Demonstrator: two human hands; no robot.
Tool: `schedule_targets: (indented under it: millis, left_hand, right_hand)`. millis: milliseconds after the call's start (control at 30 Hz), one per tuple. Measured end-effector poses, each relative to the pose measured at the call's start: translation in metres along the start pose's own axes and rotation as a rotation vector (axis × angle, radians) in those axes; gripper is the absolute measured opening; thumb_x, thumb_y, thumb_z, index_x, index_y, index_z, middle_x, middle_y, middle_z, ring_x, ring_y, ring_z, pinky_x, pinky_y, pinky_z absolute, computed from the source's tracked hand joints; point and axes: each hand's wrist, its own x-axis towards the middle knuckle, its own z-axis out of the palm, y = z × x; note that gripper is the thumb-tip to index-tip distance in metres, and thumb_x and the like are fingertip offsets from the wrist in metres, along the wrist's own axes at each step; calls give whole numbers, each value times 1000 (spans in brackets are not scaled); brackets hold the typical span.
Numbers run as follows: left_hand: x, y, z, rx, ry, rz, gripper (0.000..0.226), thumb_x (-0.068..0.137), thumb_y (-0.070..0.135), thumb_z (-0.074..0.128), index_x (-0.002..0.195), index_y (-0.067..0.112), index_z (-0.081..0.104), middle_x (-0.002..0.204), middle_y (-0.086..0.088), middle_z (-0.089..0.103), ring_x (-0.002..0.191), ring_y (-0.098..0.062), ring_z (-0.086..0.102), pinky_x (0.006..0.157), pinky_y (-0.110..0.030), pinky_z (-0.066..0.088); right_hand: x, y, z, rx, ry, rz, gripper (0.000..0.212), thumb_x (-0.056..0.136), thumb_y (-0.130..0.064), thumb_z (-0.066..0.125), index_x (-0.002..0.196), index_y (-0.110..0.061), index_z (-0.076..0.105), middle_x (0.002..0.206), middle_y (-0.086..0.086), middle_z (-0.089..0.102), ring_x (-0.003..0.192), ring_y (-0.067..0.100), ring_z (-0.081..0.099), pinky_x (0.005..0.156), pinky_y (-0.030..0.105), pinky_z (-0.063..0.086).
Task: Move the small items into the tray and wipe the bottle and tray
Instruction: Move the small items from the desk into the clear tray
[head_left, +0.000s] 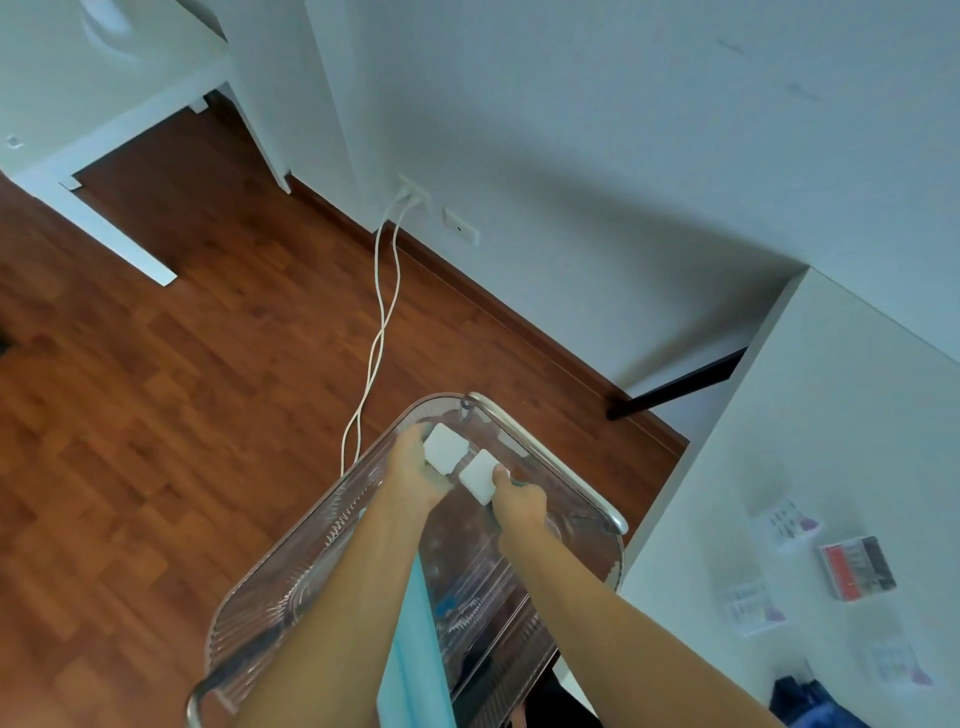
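Above wood floor (182, 415), white squares (445, 448) in both hands' grip.

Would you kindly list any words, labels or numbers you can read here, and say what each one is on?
None can be read.
Red and black packet on the white table: print too blurred.
Pale packets beside it: markings too blurred.
White square blocks held over the clear tray: no print visible.

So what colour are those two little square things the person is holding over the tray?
White, both of them: one square in the left hand, the other square in the right. Head view.
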Motion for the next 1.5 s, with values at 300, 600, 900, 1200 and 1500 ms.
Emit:
schedule_targets:
  millis: [300, 600, 900, 1200, 1500]
  left_hand:
    - [4, 6, -15, 107, -68, -85, 42, 98, 35, 43, 126, 7, 55, 95, -13, 64, 98, -25, 62, 89, -38, 46]
    - [2, 4, -10, 105, -68, -34, 45, 99, 34, 42, 136, 9, 48, 89, -11, 66, 80, -23, 64, 70, -33, 51]
    - [-7, -2, -12, 81, -93, -38, 33, 98, 35, 40, 108, 10, 57, 94, -11, 62, 85, -25, 61, 71, -34, 44]
    - [-41, -11, -23, 13, -91, -15, 30, 99, 30, 40, 120, 8, 44, 94, -15, 55, 82, -27, 56, 69, -38, 46]
    - [-136, -86, -7, 217, -65, 211, 41, 102, 20, 36, 142, 10, 43, 115, 1, 57, 108, -20, 53, 96, -34, 38]
  right_hand:
    - [2, -12, 1, 35, -9, 5, 40, 100, -36, 40, 121, -3, 51, 94, 7, 57, 91, 21, 56, 80, 34, 49]
    - [-2, -7, 11, 195, -134, 49, 30, 101, -36, 40, 110, -10, 50, 90, 5, 57, 98, 24, 58, 92, 39, 51]
    - [-4, -7, 10, 244, -193, -3, 35, 101, -38, 38, 109, -7, 52, 100, 12, 63, 99, 27, 61, 87, 39, 51]
    - [-28, 5, -23, 130, -209, -60, 31, 102, -40, 32, 81, -22, 46, 74, -7, 42, 69, 8, 44, 77, 28, 47]
    - [-77, 43, -149, 415, -434, -111, 51, 103, -31, 36, 145, -4, 33, 151, 13, 39, 140, 29, 37, 115, 45, 31]
